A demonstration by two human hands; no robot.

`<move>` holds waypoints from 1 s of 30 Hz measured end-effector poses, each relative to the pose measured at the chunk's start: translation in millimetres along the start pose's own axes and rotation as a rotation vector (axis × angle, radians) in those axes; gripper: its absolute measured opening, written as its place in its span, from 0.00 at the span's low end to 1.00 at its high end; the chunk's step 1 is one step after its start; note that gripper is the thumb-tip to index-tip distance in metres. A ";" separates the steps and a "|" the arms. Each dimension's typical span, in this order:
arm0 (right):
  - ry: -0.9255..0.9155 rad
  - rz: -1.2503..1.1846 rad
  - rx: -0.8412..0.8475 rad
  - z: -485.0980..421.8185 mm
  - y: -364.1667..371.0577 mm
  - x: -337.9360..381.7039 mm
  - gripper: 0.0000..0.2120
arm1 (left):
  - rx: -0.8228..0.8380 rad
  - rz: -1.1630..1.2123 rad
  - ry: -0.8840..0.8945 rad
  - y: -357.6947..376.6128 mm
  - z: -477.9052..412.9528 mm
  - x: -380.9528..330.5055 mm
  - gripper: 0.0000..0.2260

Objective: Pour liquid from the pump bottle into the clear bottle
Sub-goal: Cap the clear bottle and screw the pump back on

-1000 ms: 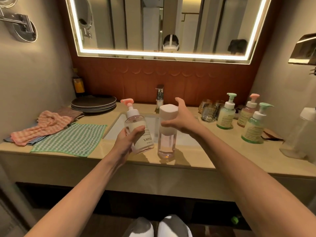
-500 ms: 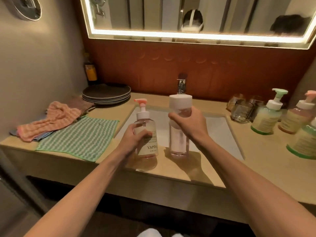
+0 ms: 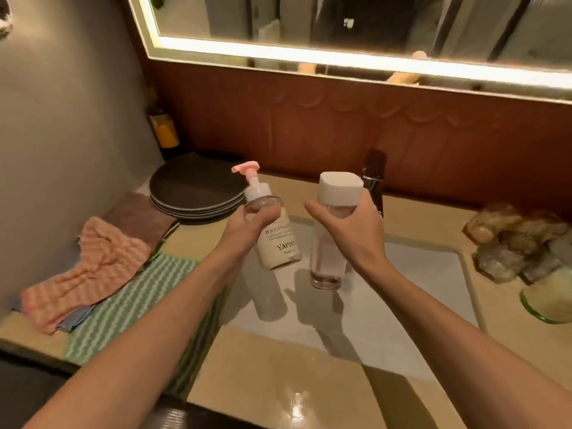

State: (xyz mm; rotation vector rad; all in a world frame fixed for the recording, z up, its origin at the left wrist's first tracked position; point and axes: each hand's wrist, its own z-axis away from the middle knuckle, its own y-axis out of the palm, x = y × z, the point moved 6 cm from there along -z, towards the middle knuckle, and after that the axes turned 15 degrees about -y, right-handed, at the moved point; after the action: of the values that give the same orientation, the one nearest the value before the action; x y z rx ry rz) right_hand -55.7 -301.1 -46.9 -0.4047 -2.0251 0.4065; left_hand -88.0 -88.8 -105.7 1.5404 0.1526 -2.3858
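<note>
My left hand [image 3: 244,230] grips the pump bottle [image 3: 277,239], a clear bottle with a pink pump head, white collar and a cream label, held above the sink and tilted slightly left. My right hand [image 3: 349,233] holds the clear bottle [image 3: 329,258] just under its white square cap [image 3: 340,188]; the thumb sticks out to the left. A little pinkish liquid shows in the clear bottle's lower part. Both bottles hang in the air over the white sink basin [image 3: 418,289], side by side and close together.
A stack of dark plates [image 3: 192,190] sits at the back left, with a pink striped cloth [image 3: 93,270] and a green checked cloth [image 3: 136,305] beside it. The tap [image 3: 374,178] stands behind the bottles. Glasses [image 3: 510,239] and a green-based bottle [image 3: 551,301] stand at the right.
Both hands have lifted their bottles off the counter's front edge and now hold them over the sink. The view has moved closer and tipped down.
</note>
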 end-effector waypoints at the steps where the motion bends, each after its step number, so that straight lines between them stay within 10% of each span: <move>1: 0.009 0.021 0.010 -11.7 -1.2 11.3 0.35 | -0.006 -0.023 0.005 -1.0 3.8 -21.3 0.30; 13: 0.053 0.198 0.040 -112.4 -2.8 89.9 0.31 | -0.002 -0.291 0.106 -25.3 -9.4 -159.5 0.25; 30: 0.212 0.108 0.066 -171.9 62.2 -18.4 0.30 | 0.017 -0.351 -0.102 0.4 -143.5 -125.5 0.27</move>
State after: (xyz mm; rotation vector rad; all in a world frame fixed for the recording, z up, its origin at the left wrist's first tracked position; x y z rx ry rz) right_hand 111.7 -234.3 -11.0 -0.4960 -1.7852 0.4755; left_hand 85.4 -30.0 -52.5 1.4979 0.4131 -2.7324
